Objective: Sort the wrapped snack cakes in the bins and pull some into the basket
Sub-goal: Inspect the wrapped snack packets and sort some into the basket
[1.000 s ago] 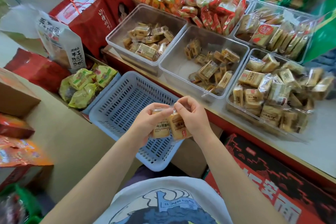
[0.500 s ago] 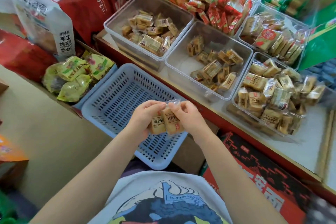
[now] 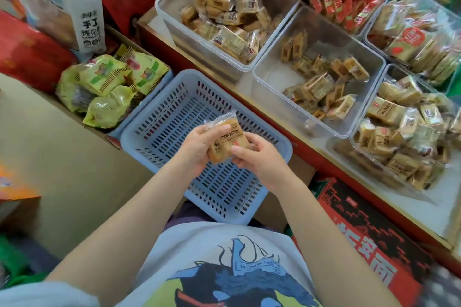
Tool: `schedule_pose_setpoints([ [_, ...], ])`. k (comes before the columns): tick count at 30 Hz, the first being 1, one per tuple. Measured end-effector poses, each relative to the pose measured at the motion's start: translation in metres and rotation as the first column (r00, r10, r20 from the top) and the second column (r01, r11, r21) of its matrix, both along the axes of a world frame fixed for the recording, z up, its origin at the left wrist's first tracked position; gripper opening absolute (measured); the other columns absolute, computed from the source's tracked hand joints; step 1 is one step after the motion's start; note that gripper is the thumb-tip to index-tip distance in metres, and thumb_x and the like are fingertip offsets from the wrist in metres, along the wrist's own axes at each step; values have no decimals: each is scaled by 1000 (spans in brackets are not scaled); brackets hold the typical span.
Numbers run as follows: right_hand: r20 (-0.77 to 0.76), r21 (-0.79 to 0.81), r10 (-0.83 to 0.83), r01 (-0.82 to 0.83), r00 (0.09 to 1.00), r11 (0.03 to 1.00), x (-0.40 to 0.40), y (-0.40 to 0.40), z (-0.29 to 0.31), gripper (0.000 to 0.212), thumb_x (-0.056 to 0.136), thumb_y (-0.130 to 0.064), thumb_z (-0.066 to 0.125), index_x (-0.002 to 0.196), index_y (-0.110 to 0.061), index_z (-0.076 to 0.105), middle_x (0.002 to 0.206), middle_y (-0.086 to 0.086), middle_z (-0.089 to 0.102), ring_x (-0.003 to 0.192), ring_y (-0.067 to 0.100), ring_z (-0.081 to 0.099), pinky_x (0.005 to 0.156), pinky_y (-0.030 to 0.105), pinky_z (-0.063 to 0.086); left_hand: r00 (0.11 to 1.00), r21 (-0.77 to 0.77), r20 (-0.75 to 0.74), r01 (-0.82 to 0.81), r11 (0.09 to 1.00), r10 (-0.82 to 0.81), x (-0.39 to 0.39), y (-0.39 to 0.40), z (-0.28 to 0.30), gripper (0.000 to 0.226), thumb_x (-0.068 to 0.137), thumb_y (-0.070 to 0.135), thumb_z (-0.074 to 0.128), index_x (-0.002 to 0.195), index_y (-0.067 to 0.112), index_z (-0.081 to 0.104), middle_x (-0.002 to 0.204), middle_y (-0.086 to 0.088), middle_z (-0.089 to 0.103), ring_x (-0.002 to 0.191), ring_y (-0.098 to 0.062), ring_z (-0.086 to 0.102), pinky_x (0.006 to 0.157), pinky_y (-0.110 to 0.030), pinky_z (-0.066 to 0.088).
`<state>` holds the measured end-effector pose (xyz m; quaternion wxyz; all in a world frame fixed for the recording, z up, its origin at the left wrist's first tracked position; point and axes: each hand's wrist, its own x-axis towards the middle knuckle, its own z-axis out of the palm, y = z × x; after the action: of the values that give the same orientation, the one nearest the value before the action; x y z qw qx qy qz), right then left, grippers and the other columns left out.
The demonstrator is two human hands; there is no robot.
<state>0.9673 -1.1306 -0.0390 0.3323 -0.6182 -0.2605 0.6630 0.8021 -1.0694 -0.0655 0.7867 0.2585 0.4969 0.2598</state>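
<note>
A single wide-angle camera, worn on the person's head, is looking forward and steeply down. It is sitting close above the left hand [image 3: 197, 147] and the right hand [image 3: 259, 157], which are meeting near the middle of the frame over the blue basket [image 3: 139, 137]. The person's printed shirt [image 3: 224, 269] is filling the bottom edge, directly under the lens. Further out, the view is taking in the table [image 3: 424, 207] running diagonally from top centre to the right edge, with clear bins [image 3: 259, 77] on it. The lens is bending straight edges toward the frame's borders, and the corners are blurring. No second view is sharing the scene.
</note>
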Motion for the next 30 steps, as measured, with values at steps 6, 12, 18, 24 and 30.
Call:
schedule_pose_setpoints([
  [6,-136,-213,-181,150,974,965,-6,9,-6,36,93,-21,73,119,2,66,83,3,68,73,11,67,64,20,53,997,-105,7,-72,992,73,-3,12,-8,40,93,26,69,120,-3,64,107,-24,74,84,-30,76,66,-41,63],
  [12,-62,-135,-211,201,976,970,5,8,1,9,95,-13,70,94,-6,66,85,5,72,74,13,67,61,21,51,1000,-95,3,-8,995,9,8,21,1,53,96,28,70,136,-3,55,114,-20,75,100,-33,75,82,-47,63],
  [18,-74,8,-259,260,963,965,23,11,10,20,98,-2,62,82,-11,55,90,10,66,87,19,67,71,25,57,999,-84,-31,-17,996,15,29,34,11,44,89,28,76,124,9,57,110,-12,77,98,-31,76,83,-44,63],
  [24,-206,24,-369,381,906,924,39,17,13,21,99,-1,57,83,-12,51,110,19,64,108,31,63,97,42,57,998,-148,34,-54,988,60,34,43,12,39,94,18,71,128,8,56,115,-12,76,106,-29,74,85,-39,63],
  [30,-163,61,-435,449,886,891,65,21,15,23,99,3,55,81,-11,49,96,20,66,88,29,68,84,36,61,998,-182,70,12,983,1,29,48,13,41,90,0,68,129,-1,57,116,-14,76,106,-23,74,84,-27,62],
])
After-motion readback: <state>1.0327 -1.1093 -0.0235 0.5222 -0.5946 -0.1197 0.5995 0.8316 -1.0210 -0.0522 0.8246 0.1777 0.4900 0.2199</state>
